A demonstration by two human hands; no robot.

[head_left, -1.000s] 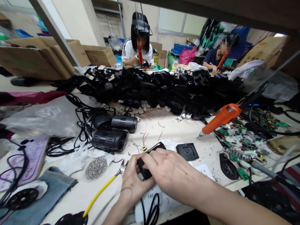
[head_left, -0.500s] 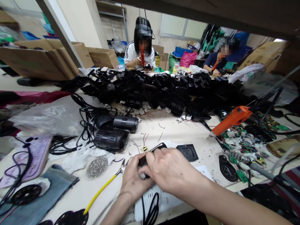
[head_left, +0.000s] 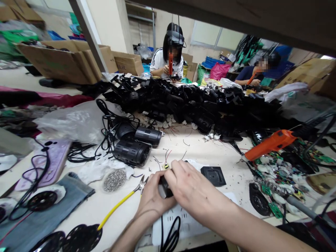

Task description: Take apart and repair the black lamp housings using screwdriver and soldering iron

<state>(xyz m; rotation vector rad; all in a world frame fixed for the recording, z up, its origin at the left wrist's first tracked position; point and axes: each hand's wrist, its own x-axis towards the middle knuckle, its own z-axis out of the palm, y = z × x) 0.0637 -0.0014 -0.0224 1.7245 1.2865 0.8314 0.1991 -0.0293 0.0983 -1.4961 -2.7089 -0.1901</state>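
A black plastic housing [head_left: 165, 189] sits in my left hand [head_left: 152, 196], whose fingers and thumb wrap round it. My right hand [head_left: 190, 185] is closed over the top of the same housing, fingers bent down on it; most of the housing is hidden under both hands. Just beyond the fingers lies a small yellow-and-black component [head_left: 166, 166] with thin red and black wires. Beneath my forearms is a white power strip [head_left: 181, 227] with a looped black cable [head_left: 172, 232]. Wire cutters [head_left: 118, 210] with yellow handles lie beside my left hand, and a black square tray [head_left: 213, 175] lies beyond my right wrist.
A dish of screws [head_left: 114, 180] and black cylindrical housings [head_left: 132, 152] are at left. An orange electric screwdriver [head_left: 270, 144] hangs at right above loose circuit boards [head_left: 275, 210]. Black parts [head_left: 183, 101] are heaped across the back, with two co-workers behind.
The view has swung left, so the bench appears shifted right. My right hand has rolled further over the housing, covering its far edge that showed before. Both hands keep hold.
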